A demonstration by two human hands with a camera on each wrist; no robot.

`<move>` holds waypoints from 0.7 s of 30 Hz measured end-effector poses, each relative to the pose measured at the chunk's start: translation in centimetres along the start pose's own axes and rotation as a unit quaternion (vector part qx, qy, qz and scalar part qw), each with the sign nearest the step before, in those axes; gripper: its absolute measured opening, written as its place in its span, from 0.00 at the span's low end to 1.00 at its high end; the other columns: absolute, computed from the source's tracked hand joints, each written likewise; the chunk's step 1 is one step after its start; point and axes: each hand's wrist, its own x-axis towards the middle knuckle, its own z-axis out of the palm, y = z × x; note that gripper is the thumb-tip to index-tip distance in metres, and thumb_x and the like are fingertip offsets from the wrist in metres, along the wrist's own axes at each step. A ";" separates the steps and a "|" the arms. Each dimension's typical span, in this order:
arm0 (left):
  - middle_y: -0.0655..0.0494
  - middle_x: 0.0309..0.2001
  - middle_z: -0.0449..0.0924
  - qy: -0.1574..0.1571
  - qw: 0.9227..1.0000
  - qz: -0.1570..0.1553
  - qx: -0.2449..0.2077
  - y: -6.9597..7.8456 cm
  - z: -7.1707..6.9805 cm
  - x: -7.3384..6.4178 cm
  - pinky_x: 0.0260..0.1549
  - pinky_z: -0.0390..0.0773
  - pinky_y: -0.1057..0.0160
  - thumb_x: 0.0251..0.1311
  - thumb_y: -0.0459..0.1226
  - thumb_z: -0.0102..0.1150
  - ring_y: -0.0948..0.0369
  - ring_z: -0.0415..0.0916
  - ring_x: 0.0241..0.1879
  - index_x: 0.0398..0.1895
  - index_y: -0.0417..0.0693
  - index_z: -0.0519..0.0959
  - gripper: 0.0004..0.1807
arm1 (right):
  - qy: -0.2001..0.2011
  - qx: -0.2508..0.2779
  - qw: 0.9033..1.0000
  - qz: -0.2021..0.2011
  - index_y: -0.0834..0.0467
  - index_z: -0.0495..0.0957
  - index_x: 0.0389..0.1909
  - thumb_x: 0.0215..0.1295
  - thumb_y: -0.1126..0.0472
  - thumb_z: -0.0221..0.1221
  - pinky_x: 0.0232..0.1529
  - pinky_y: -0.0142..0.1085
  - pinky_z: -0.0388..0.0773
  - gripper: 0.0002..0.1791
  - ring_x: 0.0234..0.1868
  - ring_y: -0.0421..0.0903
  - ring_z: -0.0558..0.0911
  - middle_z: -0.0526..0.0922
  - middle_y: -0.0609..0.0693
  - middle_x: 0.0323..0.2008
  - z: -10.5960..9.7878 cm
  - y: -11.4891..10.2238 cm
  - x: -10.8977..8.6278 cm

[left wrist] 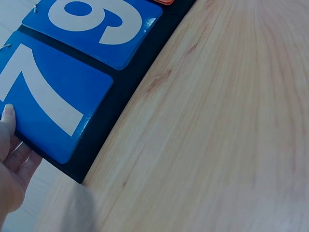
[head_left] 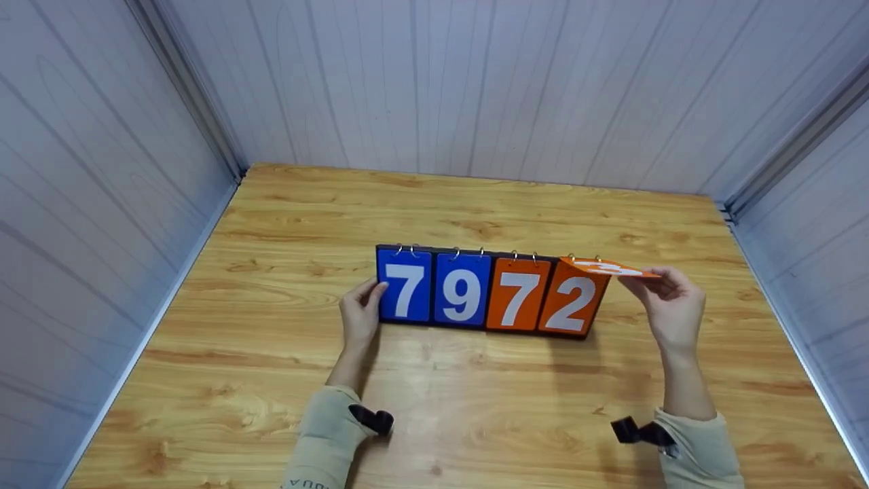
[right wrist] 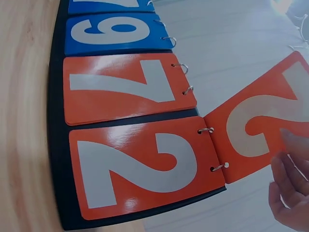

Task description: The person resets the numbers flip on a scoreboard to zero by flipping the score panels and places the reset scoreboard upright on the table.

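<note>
Orange plastic-looking card [head_left: 607,267] is pinched near its free end by the right hand [head_left: 672,309], thumb against one face and fingers bent beneath. By the left hand [head_left: 360,316] the number board [left wrist: 105,121] is gripped at its left edge, the thumb laid on the front and the fingers placed behind.

From the raised card, the row is read leftward across the board: an orange 2 [head_left: 574,305], an orange 7 [head_left: 518,295], a blue 9 [head_left: 461,288] and a blue 7 [head_left: 405,285], each hung from metal rings [right wrist: 211,129] along the top. The board is held upright or slightly tilted near the middle of the wooden worktop [head_left: 434,407]; whether its lower edge is fully supported cannot be told. Pale walls [head_left: 475,88] are set around.

The turn of the card is judged to be partly done: the orange 2 is uncovered, but the card is not yet laid flat on either side of the rings.

Only in the head view are both hands and all four front numbers shown. In the right wrist view the raised card's large white numeral, partly covered by fingers, is revealed, whereas from above it is squeezed thin. By the left wrist view the fingers behind the board are disclosed.
</note>
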 end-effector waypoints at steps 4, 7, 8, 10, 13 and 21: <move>0.35 0.35 0.78 -0.006 1.000 -0.002 0.008 0.9 -0.1 -0.3 0.31 0.74 0.72 0.52 0.25 0.57 0.49 0.76 0.34 0.36 0.25 0.78 0.09 | 0.039 -0.121 0.992 -0.026 0.75 0.71 0.23 0.42 0.77 0.65 0.27 0.24 0.72 0.11 0.22 0.36 0.77 0.78 0.49 0.20 1.2 -0.8 1.1; 0.35 0.35 0.78 -0.010 1.000 0.002 0.008 1.0 -0.1 -0.4 0.32 0.74 0.70 0.52 0.25 0.57 0.49 0.76 0.35 0.35 0.25 0.77 0.09 | 0.050 -0.156 0.986 -0.040 0.75 0.69 0.27 0.42 0.74 0.66 0.28 0.24 0.72 0.16 0.24 0.37 0.76 0.78 0.54 0.24 1.4 -0.3 1.9; 0.35 0.35 0.78 -0.009 1.000 0.002 0.004 0.9 -0.2 -0.4 0.33 0.74 0.70 0.52 0.26 0.58 0.49 0.76 0.36 0.35 0.25 0.78 0.09 | 0.052 -0.161 0.985 -0.044 0.75 0.70 0.29 0.42 0.73 0.66 0.29 0.25 0.72 0.16 0.24 0.37 0.76 0.78 0.55 0.25 1.5 -0.2 2.1; 0.35 0.35 0.78 -0.008 1.000 0.003 0.002 0.9 -0.1 -0.4 0.33 0.74 0.70 0.51 0.26 0.58 0.48 0.76 0.35 0.35 0.25 0.78 0.09 | 0.049 -0.166 0.984 -0.050 0.73 0.72 0.31 0.43 0.72 0.67 0.30 0.25 0.72 0.16 0.26 0.38 0.77 0.79 0.55 0.27 1.6 -0.1 2.6; 0.35 0.35 0.78 -0.002 1.000 0.001 0.005 0.9 -0.1 -0.3 0.32 0.74 0.71 0.51 0.25 0.58 0.49 0.76 0.35 0.35 0.25 0.78 0.09 | 0.031 -0.160 0.985 -0.052 0.72 0.76 0.33 0.44 0.72 0.66 0.30 0.25 0.72 0.13 0.28 0.38 0.77 0.80 0.53 0.28 2.0 -0.4 3.3; 0.35 0.34 0.78 -0.001 1.000 0.000 -0.002 0.9 -0.1 -0.2 0.29 0.73 0.74 0.51 0.25 0.58 0.53 0.76 0.32 0.34 0.25 0.78 0.09 | 0.025 -0.172 0.984 -0.034 0.73 0.76 0.28 0.44 0.70 0.67 0.29 0.24 0.72 0.12 0.25 0.38 0.77 0.80 0.50 0.24 2.6 0.8 5.4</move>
